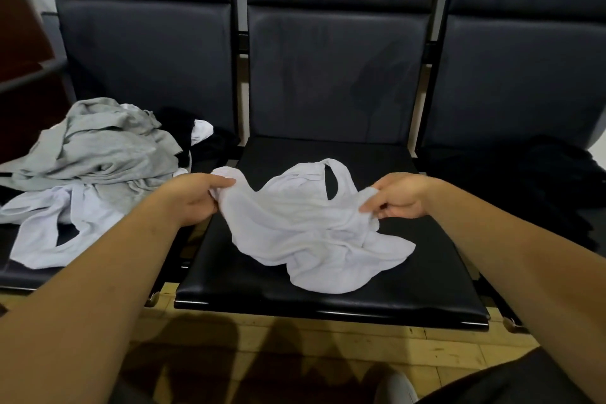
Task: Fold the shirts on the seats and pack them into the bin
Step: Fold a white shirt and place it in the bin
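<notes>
A crumpled white sleeveless shirt (308, 226) lies on the middle black seat (328, 298). My left hand (193, 197) pinches its left edge with thumb and fingers. My right hand (401, 195) pinches its right edge. The cloth sags between the two hands, and its lower part rests bunched on the seat. No bin is in view.
On the left seat lies a pile of shirts: a grey one (98, 144), a white one (55, 223), a black one (193, 138). Dark clothing (551, 180) covers the right seat. Wooden floor (295, 354) runs below the seats' front edge. A brown cabinet (23, 52) stands at far left.
</notes>
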`<state>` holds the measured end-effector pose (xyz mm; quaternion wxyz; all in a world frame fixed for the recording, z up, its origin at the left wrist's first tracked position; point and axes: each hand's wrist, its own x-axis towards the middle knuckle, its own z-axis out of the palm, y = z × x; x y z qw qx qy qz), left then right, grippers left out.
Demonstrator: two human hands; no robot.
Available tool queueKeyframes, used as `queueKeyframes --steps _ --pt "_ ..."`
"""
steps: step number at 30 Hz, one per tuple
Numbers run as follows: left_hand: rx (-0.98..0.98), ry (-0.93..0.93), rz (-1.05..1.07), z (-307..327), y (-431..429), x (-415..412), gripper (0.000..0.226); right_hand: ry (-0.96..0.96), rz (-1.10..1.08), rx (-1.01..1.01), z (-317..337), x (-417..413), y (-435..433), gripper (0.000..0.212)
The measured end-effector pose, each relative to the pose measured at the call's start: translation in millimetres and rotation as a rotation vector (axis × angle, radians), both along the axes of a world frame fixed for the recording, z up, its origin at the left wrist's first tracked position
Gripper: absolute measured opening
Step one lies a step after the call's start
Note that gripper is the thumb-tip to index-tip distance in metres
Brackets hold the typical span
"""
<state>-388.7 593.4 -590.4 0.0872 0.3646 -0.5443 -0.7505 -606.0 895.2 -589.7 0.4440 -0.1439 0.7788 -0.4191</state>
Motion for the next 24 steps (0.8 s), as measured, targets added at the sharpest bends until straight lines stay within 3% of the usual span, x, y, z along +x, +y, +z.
queueKeyframes --steps 2,3,5,7,12,16,20,24 --pt "-0.051 0.006 0.018 -5 -7 2 0.059 0.293 0.035 0.178 -2 4 -1 0.022" --pt "-0.083 0.012 0.029 -7 -8 3 0.052 0.31 0.002 0.129 -3 4 0 0.025" --pt "-0.137 0.011 0.061 -9 -6 4 0.038 0.076 -0.17 -0.172 -5 3 3 0.033" --pt "-0.074 0.055 0.111 -6 -2 4 0.043 -0.119 -0.31 -0.45 1 2 7 0.036" --pt "0.032 0.216 0.188 9 5 -2 0.036 -0.297 -0.481 -0.747 22 -2 14 0.038" --pt "-0.008 0.114 0.192 3 5 -8 0.044 -0.339 -0.251 -0.357 20 -2 24 0.048" --pt "0.004 0.078 0.208 -1 0 -10 0.047 -0.295 -0.01 -0.114 23 -5 33 0.037" --pt "0.039 0.092 0.065 4 9 -6 0.032 -0.25 -0.044 0.018 14 -6 38 0.044"
